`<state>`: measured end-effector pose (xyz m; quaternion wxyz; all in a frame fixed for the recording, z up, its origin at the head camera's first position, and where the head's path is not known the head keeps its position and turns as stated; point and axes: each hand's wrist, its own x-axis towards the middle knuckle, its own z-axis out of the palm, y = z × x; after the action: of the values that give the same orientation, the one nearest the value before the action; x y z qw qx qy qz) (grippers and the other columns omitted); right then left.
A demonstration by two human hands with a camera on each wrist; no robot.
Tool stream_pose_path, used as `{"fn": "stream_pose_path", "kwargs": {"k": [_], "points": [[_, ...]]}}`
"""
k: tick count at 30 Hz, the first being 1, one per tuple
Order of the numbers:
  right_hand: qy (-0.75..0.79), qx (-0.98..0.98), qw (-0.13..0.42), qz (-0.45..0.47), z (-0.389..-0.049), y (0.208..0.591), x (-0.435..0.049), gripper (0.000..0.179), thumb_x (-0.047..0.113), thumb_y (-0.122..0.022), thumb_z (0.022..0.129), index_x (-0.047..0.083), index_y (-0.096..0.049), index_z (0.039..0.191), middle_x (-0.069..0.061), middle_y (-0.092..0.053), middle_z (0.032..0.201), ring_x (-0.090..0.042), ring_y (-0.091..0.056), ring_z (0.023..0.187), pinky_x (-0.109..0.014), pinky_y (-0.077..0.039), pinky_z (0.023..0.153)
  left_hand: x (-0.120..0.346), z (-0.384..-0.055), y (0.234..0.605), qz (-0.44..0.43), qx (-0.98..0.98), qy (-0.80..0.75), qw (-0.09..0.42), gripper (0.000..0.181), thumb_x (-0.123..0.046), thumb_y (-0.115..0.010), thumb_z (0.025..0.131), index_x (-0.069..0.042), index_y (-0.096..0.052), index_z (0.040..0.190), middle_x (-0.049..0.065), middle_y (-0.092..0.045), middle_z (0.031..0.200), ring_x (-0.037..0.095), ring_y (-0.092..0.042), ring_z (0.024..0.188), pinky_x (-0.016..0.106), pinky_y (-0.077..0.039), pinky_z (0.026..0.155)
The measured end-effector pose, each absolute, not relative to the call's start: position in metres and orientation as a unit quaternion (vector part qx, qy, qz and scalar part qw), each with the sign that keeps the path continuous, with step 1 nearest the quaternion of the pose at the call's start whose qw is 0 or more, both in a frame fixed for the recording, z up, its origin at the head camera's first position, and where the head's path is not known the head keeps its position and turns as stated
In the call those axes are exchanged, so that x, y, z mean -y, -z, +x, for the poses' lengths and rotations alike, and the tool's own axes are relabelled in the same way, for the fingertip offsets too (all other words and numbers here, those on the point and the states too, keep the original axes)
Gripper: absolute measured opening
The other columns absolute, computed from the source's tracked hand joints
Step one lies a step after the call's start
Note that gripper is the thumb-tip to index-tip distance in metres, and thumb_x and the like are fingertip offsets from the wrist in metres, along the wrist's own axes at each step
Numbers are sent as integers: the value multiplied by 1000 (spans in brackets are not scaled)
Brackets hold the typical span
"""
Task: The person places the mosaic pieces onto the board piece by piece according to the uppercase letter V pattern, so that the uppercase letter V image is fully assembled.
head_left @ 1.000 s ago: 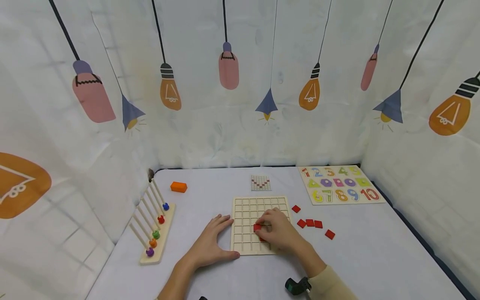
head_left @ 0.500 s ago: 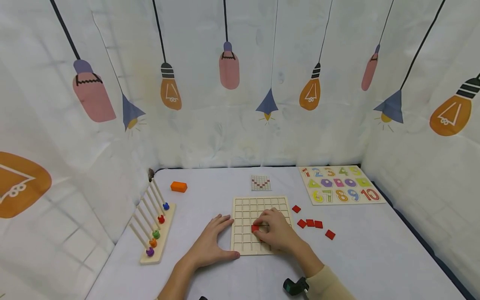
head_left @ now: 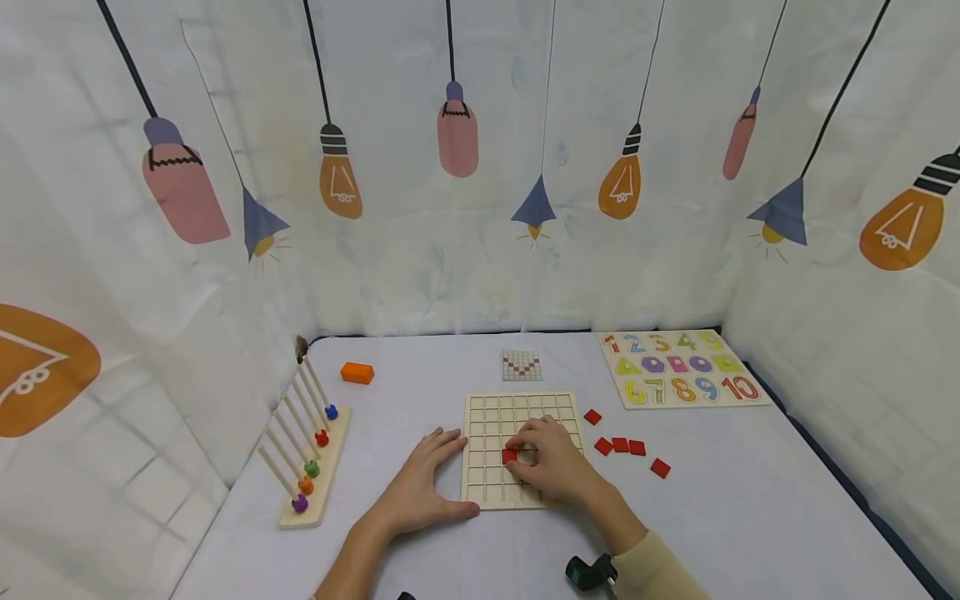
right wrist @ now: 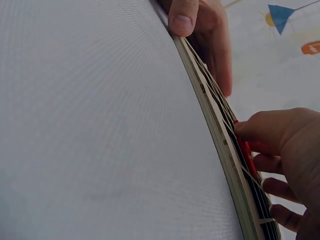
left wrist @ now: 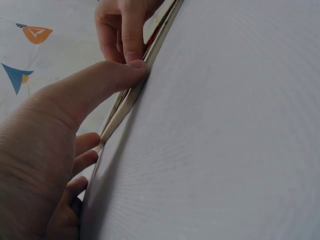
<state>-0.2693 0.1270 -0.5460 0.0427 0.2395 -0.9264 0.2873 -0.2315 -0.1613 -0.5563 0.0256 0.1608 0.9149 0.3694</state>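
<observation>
A pale wooden grid board (head_left: 486,427) lies flat at the middle of the white table. My left hand (head_left: 423,490) is spread at its near left corner, the thumb along the near edge and the fingers by the left side. In the left wrist view, that thumb (left wrist: 117,75) rests on the board's rim. Over the lower middle cells, my right hand (head_left: 557,462) pinches a square red tile (head_left: 509,456) between thumb and fingers. Red also shows beneath the right hand's fingertips in the right wrist view; the cells under the palm are hidden.
Several loose red tiles (head_left: 619,446) lie right of the board. Behind it sits a small pattern card (head_left: 521,366). A number puzzle (head_left: 678,372) occupies the back right. Leftward stand a peg rack (head_left: 321,467) with coloured beads and an orange block (head_left: 357,373).
My right hand has shifted slightly left with the red tile, then stayed nearly still over the same cell. The left hand keeps its place at the board's corner.
</observation>
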Motion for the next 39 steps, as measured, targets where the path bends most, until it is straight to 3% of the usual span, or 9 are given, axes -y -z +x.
{"fn": "stream_pose_path", "kwargs": {"k": [17, 39], "points": [[-310, 927, 55, 206, -265, 524, -148, 25, 30, -90, 93, 25, -85, 117, 11, -74, 116, -9, -55, 115, -38, -56, 94, 160, -232, 559, 152, -917, -368, 31, 112, -72, -95, 70, -30, -55, 165, -11, -44, 176, 31, -24, 173, 70, -29, 135], [-289, 934, 107, 180, -266, 526, -216, 29, 24, -92, 92, 18, -83, 119, 4, -76, 113, -18, -58, 113, -50, -50, 100, 160, -230, 557, 150, -915, -373, 29, 113, -70, -97, 69, -27, -55, 165, -9, -44, 177, 32, -23, 174, 72, -28, 134]]}}
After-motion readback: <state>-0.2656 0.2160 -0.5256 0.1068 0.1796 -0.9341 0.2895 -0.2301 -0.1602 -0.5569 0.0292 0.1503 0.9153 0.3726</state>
